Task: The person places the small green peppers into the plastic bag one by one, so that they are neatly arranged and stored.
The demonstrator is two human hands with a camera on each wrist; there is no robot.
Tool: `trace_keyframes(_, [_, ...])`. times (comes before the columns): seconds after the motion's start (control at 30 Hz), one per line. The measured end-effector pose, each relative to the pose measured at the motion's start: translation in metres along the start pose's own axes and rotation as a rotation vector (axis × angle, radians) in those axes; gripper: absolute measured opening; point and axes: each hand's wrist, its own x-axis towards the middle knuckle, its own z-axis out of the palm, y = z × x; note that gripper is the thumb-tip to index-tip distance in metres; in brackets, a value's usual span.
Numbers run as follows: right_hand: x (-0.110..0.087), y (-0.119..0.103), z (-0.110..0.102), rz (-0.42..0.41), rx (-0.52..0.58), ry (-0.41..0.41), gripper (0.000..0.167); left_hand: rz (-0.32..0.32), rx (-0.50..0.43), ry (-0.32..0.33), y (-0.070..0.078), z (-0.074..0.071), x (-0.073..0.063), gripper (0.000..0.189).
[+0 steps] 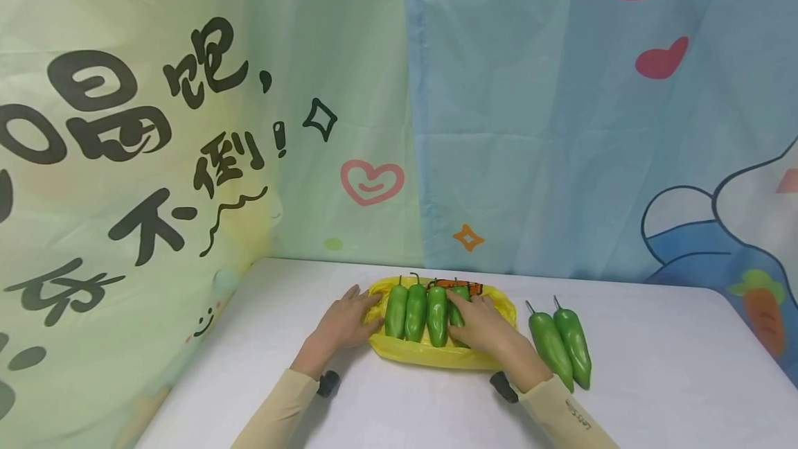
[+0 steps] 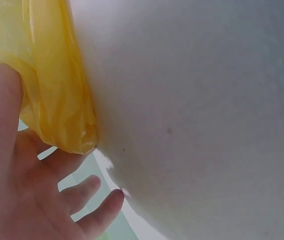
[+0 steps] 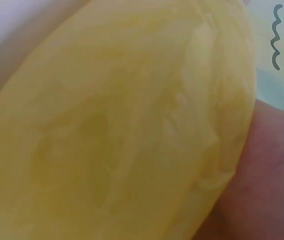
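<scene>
A yellow plastic bag [image 1: 436, 355] lies spread in an oval, like a lined shallow tray, with several green peppers [image 1: 416, 314] standing side by side in it. My left hand [image 1: 346, 321] rests against its left end. In the left wrist view the thumb lies along the yellow plastic [image 2: 57, 85] and the other fingers spread beyond it. My right hand [image 1: 489, 328] reaches over the bag's right side, its thumb and fingers around the rightmost green pepper [image 1: 460, 294], which it partly hides. Yellow plastic [image 3: 117, 125] fills most of the right wrist view, so the fingertips are hidden there.
Two more green peppers [image 1: 563, 345] lie on the white table [image 1: 654, 366] to the right of the bag, close to the right forearm. An orange and black item [image 1: 474, 287] shows behind the peppers in the bag. Printed curtains [image 1: 499, 123] hang behind the table.
</scene>
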Motion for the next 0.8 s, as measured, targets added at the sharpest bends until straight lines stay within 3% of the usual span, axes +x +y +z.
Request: trace_keyframes(0.8, [-0.012,-0.010,-0.013,-0.012,-0.019,-0.004,0.070,0.003,-0.008,-0.009,0.002,-0.003,-0.002,0.055])
